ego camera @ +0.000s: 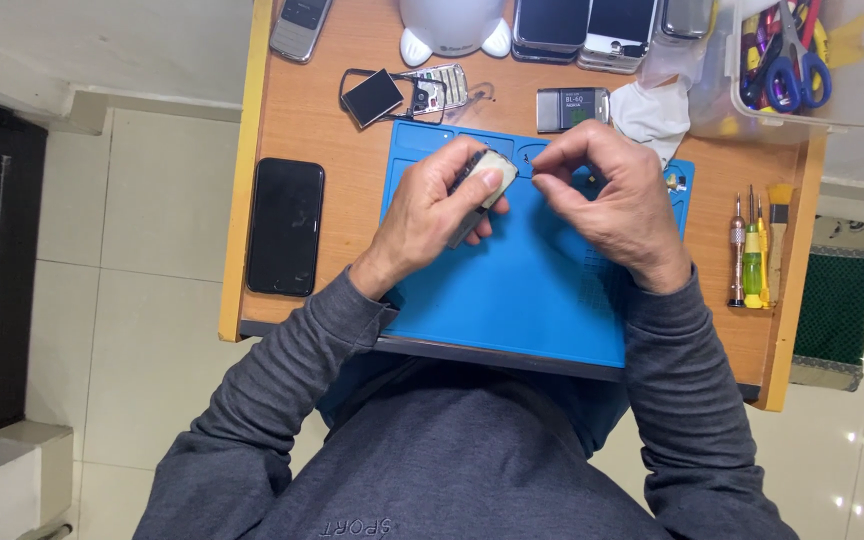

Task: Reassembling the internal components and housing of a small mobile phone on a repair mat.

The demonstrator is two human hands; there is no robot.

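Left hand fingers grasp a small phone part; right hand fingers pinch at its edge.

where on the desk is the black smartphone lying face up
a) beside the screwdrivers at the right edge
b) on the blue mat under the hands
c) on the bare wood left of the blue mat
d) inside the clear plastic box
c: the black smartphone lies flat on the bare wooden desk, left of the blue mat and apart from both hands.
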